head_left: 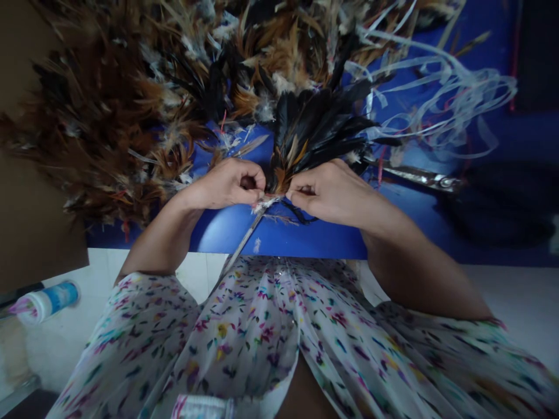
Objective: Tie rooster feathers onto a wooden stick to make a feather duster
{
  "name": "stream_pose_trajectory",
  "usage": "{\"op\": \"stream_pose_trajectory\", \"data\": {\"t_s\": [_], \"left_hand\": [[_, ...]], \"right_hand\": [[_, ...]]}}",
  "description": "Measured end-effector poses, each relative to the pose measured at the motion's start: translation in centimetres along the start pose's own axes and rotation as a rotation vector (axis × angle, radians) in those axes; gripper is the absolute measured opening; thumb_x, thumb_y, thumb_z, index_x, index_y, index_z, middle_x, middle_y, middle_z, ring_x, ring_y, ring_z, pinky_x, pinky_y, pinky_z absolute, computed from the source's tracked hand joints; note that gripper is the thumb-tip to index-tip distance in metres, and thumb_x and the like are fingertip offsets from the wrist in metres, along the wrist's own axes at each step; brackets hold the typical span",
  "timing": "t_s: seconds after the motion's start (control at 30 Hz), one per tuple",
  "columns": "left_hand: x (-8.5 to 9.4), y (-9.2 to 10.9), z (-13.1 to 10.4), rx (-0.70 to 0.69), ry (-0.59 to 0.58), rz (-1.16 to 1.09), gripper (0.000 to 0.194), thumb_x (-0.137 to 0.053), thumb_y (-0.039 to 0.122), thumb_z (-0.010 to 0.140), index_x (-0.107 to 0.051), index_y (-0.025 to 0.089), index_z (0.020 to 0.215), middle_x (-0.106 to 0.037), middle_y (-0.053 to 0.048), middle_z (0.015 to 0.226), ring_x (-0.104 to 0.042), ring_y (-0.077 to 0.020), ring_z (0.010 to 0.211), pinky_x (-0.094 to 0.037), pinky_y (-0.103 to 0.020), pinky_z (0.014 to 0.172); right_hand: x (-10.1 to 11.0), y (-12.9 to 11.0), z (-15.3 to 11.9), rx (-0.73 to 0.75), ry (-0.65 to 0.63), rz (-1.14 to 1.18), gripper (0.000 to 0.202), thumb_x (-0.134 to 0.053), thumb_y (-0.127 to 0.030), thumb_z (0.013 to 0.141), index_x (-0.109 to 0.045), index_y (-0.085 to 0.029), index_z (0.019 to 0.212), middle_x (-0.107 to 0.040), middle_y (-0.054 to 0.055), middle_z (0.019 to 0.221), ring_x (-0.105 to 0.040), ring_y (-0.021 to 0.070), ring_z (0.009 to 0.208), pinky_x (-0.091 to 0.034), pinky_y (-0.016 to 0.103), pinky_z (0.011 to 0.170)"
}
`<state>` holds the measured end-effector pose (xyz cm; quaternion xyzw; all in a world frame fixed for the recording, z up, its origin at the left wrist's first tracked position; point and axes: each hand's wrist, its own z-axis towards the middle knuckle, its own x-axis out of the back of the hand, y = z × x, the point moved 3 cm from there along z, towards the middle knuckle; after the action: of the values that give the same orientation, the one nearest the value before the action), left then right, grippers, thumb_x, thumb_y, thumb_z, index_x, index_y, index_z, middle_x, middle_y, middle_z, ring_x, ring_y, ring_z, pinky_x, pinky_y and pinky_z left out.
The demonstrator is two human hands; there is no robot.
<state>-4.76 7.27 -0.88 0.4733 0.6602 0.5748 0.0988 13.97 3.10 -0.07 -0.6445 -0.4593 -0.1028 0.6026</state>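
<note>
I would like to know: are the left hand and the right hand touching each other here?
Apart. The head view shows the base of the feather bundle in the gap between the left hand and the right hand.

The black feathers (325,125) look smooth with a faint satin gloss, while the brown feathers (105,116) are matt and ragged, and the stick (247,240) below looks dull and woody. The bench (332,240) has a smooth blue surface with a soft sheen, bearing filmy, slightly shiny ribbon (474,87) and scissors (421,176) of blotchy, worn metal. The dress (244,331) is thin, gathered cloth, the tub (63,295) smooth plastic, the brown panel (39,250) matt like cardboard.
</note>
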Motion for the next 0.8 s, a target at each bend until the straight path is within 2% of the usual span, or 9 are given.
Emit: {"op": "stream_pose_trajectory", "data": {"t_s": [0.2,0.37,0.5,0.57,0.7,0.8], "left_hand": [[0.1,-0.9,0.2,0.087,-0.041,-0.166,0.013,-0.075,0.021,0.067,-0.064,0.015,0.071,-0.066,0.000,0.061,-0.063,-0.0110,0.057,-0.047,-0.019,0.054],[0.6,-0.6,0.1,0.121,0.064,-0.205,0.012,-0.071,0.015,0.072,-0.063,0.015,0.081,-0.063,0.001,0.059,-0.063,-0.0110,0.052,-0.049,-0.021,0.053],[0.7,0.1,-0.3,0.057,0.148,-0.029,0.010,-0.063,0.024,0.081,-0.063,0.015,0.084,-0.061,0.001,0.059,-0.057,-0.0085,0.049,-0.042,-0.019,0.049],[0.3,0.6,-0.5,0.025,0.156,0.143,0.020,-0.060,0.033,0.085,-0.064,0.015,0.081,-0.060,0.001,0.059,-0.055,-0.0090,0.052,-0.041,-0.020,0.053],[-1.3,1.6,-1.2,0.007,0.237,0.456,0.035,-0.066,0.050,0.079,-0.065,0.015,0.079,-0.064,-0.003,0.071,-0.056,-0.0128,0.065,-0.041,-0.024,0.061],[-2.4,2.0,-1.4,0.034,0.303,0.543,0.035,-0.067,0.050,0.077,-0.065,0.015,0.081,-0.064,-0.006,0.080,-0.056,-0.0148,0.070,-0.041,-0.026,0.065]], "right_hand": [[0.3,0.0,-0.1,-0.016,-0.016,-0.001,0.020,-0.056,-0.019,0.080,-0.072,-0.019,0.069,-0.056,0.000,0.053,-0.045,0.0111,0.053,-0.030,0.030,0.059],[0.1,0.1,0.1,-0.010,-0.011,-0.005,0.018,-0.058,-0.022,0.080,-0.074,-0.019,0.073,-0.059,0.000,0.055,-0.049,0.0116,0.054,-0.032,0.029,0.060],[0.0,0.4,0.3,-0.015,0.016,0.017,0.014,-0.061,-0.019,0.076,-0.075,-0.019,0.076,-0.063,0.001,0.059,-0.055,0.0131,0.058,-0.035,0.029,0.061],[0.1,0.5,0.4,-0.005,0.034,0.027,0.013,-0.063,-0.019,0.075,-0.075,-0.019,0.077,-0.065,0.001,0.062,-0.057,0.0142,0.061,-0.036,0.029,0.060],[0.1,0.6,0.4,0.010,0.062,0.014,0.013,-0.063,-0.020,0.076,-0.076,-0.019,0.079,-0.067,0.003,0.066,-0.060,0.0161,0.065,-0.038,0.029,0.060],[0.1,0.5,0.3,0.033,0.065,0.010,0.015,-0.062,-0.019,0.076,-0.076,-0.019,0.080,-0.069,0.004,0.068,-0.061,0.0169,0.068,-0.039,0.029,0.061]]}}
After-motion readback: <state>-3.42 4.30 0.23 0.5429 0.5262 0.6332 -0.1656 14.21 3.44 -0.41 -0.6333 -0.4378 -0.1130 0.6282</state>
